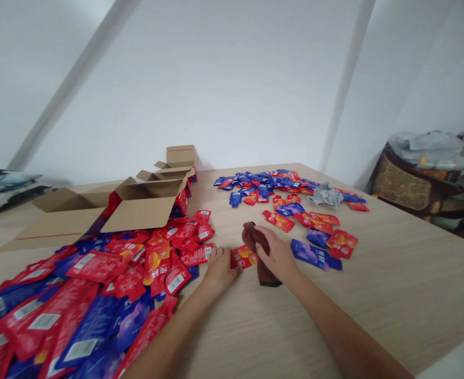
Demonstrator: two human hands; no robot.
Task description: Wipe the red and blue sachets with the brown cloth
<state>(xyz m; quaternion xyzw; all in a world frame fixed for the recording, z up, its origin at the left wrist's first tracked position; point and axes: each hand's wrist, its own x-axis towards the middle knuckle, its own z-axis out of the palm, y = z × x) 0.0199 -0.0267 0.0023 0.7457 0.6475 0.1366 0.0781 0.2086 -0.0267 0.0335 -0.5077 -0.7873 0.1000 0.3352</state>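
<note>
On a pale wooden table (232,331), the nearest left corner is covered by a large pile of red and blue packets (98,266), many with barcodes showing. To its right, a red packet (242,258) is set flat on the wood between two bare hands. Its left end is touched by the left hand (220,267), whose fingers are curled; whether it is pinched or only pressed cannot be told. A brown cloth (267,275) is gripped in the closed right hand (276,255), just at the packet's right end. Farther right, loose packets (314,255) are scattered, some overlapping. Beyond the pile, open cardboard boxes (139,215) are lined up at the left. A crumpled grey cloth (326,196) is seen beside a far heap of packets (261,181). Behind, a white wall (248,95) is seen, and at far right a patterned chair (402,181) is topped with plastic bags (425,143).
</note>
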